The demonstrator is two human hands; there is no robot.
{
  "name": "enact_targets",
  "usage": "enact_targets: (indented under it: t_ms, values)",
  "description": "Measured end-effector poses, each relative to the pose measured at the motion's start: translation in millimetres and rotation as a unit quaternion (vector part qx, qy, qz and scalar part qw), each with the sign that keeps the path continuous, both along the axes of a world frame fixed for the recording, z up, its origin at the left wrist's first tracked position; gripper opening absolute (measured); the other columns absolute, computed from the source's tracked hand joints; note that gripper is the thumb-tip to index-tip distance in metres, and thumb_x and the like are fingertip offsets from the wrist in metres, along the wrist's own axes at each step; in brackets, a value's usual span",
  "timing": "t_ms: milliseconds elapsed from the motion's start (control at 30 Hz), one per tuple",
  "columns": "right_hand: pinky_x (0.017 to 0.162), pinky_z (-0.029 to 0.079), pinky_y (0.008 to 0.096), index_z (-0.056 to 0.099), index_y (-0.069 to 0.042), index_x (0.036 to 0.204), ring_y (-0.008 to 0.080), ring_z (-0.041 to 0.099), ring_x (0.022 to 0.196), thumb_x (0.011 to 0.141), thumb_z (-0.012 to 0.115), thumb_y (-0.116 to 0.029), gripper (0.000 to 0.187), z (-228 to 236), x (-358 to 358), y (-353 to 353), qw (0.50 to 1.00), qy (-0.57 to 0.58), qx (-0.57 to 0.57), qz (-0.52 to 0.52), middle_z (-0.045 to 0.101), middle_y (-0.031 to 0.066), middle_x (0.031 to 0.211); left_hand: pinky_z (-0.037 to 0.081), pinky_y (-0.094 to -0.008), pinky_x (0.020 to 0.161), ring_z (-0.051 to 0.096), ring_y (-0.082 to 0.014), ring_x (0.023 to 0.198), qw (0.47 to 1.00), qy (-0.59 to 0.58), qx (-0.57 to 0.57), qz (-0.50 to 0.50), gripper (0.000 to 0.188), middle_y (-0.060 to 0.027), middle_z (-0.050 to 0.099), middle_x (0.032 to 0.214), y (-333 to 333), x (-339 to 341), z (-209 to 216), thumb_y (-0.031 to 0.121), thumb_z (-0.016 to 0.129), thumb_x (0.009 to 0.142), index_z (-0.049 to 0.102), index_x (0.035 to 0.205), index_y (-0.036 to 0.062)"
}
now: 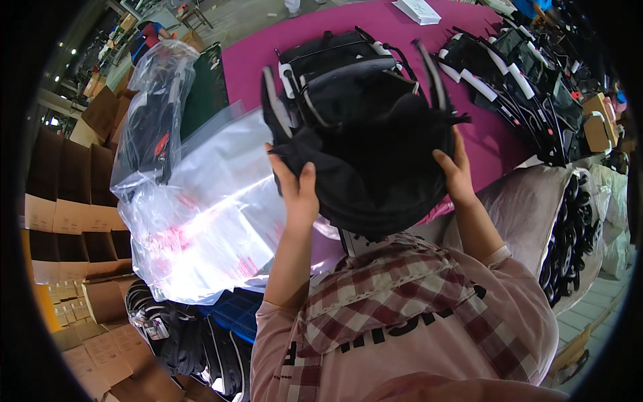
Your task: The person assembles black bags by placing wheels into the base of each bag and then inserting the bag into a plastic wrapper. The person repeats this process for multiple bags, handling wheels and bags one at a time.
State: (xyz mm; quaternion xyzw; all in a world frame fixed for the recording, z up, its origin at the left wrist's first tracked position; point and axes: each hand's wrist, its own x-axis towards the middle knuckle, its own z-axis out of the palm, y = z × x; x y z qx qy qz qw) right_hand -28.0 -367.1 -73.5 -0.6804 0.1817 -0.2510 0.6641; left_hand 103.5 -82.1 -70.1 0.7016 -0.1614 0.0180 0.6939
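Observation:
Right in front of me a black folded stroller (348, 67), with grey padded bars and white plastic joints, lies on a purple-covered table (248, 60). Its black fabric canopy (375, 194) bulges toward me, its rounded edge close to my apron. My left hand (299, 191) grips the canopy's left side, thumb on top. On the opposite side my right hand (456, 171) holds the fabric the same way, fingers partly hidden behind it. Clear plastic bags (207, 228) with red print lie flat beside my left forearm.
Several black stroller frames (502, 80) pile up at the far right, above a sack of black wheels (569, 234). A plastic-wrapped stroller (157, 114) stands at left, near cardboard boxes (67, 214). A blue crate (231, 313) and black folded goods (187, 342) sit low left. Another person (149, 33) is far left.

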Motion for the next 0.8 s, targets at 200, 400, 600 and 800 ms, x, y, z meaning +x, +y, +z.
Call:
enact_targets:
  t_ms: [200,400,600,800]
  values:
    - [0.112,0.032,0.0389,0.029,0.005,0.148,0.0342,0.036,0.139,0.081,0.070,-0.017,0.082,-104,45,-105,0.949,0.242,-0.177,0.094,0.035,0.0264,0.149,0.015,-0.0329,0.118,0.011,-0.0281,0.149,0.982,0.114,0.140,-0.054,0.092,-0.0224,0.008,0.160,-105,38,-91,0.014,0.062,0.091,-0.004,0.151,-0.0076]
    - [0.113,0.031,0.0439,0.043,-0.004,0.142,0.0403,0.031,0.140,0.079,0.071,-0.020,0.071,-75,119,-148,0.968,0.175,-0.155,0.093,0.027,0.0280,0.151,0.020,-0.0334,0.118,0.021,-0.0334,0.147,0.969,0.122,0.214,-0.004,0.088,-0.0265,0.018,0.157,-146,67,-81,0.011,0.057,0.088,-0.002,0.151,-0.0073]
    - [0.113,0.030,0.0522,0.052,-0.007,0.133,0.0513,0.026,0.139,0.076,0.070,-0.015,0.061,-88,108,-152,0.933,0.181,-0.266,0.160,0.015,0.0316,0.154,0.028,-0.0342,0.113,0.035,-0.0348,0.140,0.960,0.063,0.271,0.011,0.088,-0.0282,0.031,0.150,-138,6,-99,-0.001,0.047,0.082,-0.007,0.151,-0.0066]
    - [0.114,0.027,0.0553,0.053,-0.006,0.132,0.0498,0.026,0.140,0.075,0.067,-0.009,0.059,-95,88,-153,0.936,0.170,-0.264,0.160,0.017,0.0298,0.154,0.037,-0.0338,0.107,0.046,-0.0378,0.132,0.933,0.084,0.351,0.001,0.088,-0.0335,0.040,0.141,-132,20,-139,-0.001,0.047,0.084,-0.009,0.151,-0.0055]
